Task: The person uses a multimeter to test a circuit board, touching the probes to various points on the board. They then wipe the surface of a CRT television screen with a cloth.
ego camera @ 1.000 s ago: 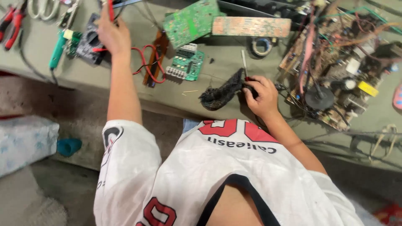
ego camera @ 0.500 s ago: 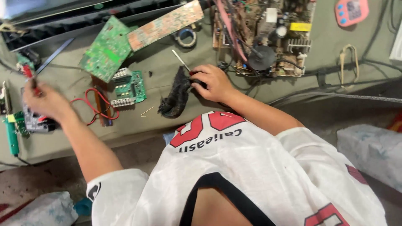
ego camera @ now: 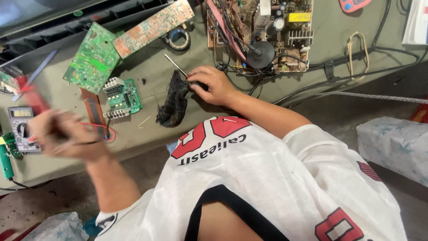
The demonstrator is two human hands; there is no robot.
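Black rag under one hand, red lead in the other

Blurred at centre left, the left hand [ego camera: 62,134] has its grip clenched around a dark probe with a red lead [ego camera: 104,129], beside a grey multimeter [ego camera: 20,127]. Farther up, at centre frame, the right hand [ego camera: 209,85] pinches a thin metal rod [ego camera: 176,65] against the black rag [ego camera: 174,100] on the counter [ego camera: 147,76], beyond which circuit boards [ego camera: 93,58] lie.

A crumpled black cloth [ego camera: 174,101] is lying on the olive bench at centre, with a thin metal probe [ego camera: 175,65] slanting up-left from its far end, while a blurred red-wired probe [ego camera: 96,129] is lying at the left.
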